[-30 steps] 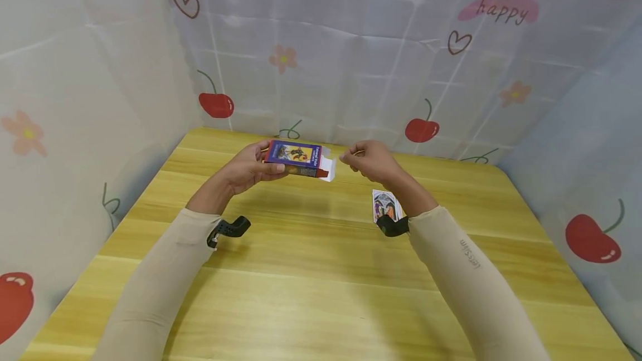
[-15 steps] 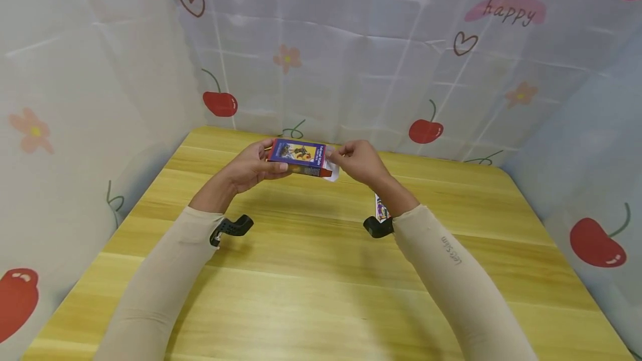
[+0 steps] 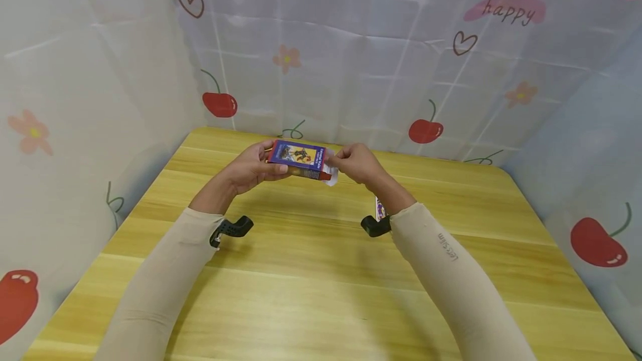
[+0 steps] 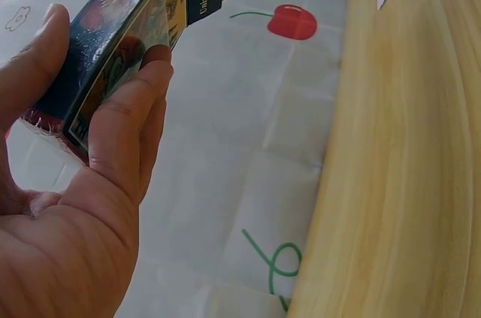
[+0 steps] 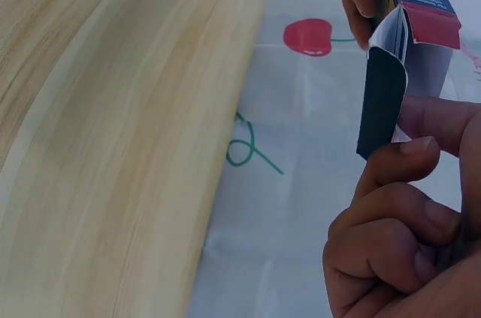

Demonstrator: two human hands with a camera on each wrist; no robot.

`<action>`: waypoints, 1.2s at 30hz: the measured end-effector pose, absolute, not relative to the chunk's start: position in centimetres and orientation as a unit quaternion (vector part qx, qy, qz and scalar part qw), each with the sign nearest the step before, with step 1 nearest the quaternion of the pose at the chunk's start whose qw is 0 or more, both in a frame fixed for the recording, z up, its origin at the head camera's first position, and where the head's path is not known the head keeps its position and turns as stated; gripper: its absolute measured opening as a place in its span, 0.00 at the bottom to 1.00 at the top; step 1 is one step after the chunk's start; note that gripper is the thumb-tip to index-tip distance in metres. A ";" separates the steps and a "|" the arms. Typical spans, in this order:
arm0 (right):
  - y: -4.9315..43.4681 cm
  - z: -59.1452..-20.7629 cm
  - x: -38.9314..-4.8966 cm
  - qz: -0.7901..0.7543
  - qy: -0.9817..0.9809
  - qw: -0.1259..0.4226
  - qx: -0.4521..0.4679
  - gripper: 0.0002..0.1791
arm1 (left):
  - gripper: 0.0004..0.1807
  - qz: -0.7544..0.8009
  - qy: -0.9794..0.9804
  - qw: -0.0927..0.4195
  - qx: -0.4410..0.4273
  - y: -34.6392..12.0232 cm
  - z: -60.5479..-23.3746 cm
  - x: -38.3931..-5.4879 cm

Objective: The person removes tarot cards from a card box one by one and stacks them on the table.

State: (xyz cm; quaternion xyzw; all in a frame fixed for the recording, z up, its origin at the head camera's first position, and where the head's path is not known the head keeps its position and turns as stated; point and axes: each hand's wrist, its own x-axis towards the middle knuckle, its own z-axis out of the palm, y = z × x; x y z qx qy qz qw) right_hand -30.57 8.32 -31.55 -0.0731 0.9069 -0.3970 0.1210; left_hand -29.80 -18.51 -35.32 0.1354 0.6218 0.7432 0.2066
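gripping the tarot box (image 3: pixel 299 155) in my left hand (image 3: pixel 253 167), i have it raised over the far part of the desk (image 3: pixel 301 294), picture side up. at its open end, my right hand (image 3: pixel 360 163) pinches a dark flap (image 5: pixel 383 100) between curled fingers. through the head view i see a card (image 3: pixel 380 210) on the desk, partly hidden by my right wrist.

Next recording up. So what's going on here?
A person's left hand grips a Universal Waite tarot deck box above the wooden table. One end of the box is open, and the right hand appears to pinch an end flap. At least one printed card lies on the table, partly hidden by the right arm.
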 end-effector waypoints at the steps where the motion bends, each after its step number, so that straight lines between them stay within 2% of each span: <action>1: 8.5 -31.5 -30.6 -0.398 0.906 0.122 -0.071 0.19 | 0.42 0.743 0.622 0.207 0.136 -18.5 -35.3 -29.8; 36: 11.7 -31.8 -31.1 -0.448 0.874 0.184 -0.034 0.16 | 0.41 0.747 0.619 0.206 0.128 -18.5 -35.2 -29.8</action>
